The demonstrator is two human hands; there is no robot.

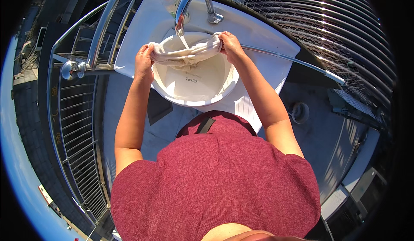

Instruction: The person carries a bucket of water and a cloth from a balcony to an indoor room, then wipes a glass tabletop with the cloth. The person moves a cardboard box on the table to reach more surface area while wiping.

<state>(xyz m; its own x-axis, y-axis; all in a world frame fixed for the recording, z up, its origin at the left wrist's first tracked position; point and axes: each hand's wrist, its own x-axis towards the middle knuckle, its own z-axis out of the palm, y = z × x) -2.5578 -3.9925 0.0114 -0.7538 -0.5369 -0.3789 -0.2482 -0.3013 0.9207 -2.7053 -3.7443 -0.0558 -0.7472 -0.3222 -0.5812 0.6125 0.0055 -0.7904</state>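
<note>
A wet, pale cloth (190, 54) is stretched between my two hands above a white plastic basin (194, 102). My left hand (144, 61) grips its left end, and my right hand (230, 45) pinches the right end. Water (183, 41) runs from the curved chrome faucet (186, 6) onto the cloth's middle. The cloth sags there, close to or inside the basin. Printed lettering shows on the basin's floor. The basin rests in a white ceramic sink (271, 44), whose bowl it mostly hides.
A pump bottle (169, 0) stands behind the faucet on the left. Metal railings (102, 27) rise at the sink's left. A thin metal pole (291, 58) juts out at the right, near wire mesh (326, 44) and stacked metal tubes (323, 2). A round container (300, 112) sits on the floor.
</note>
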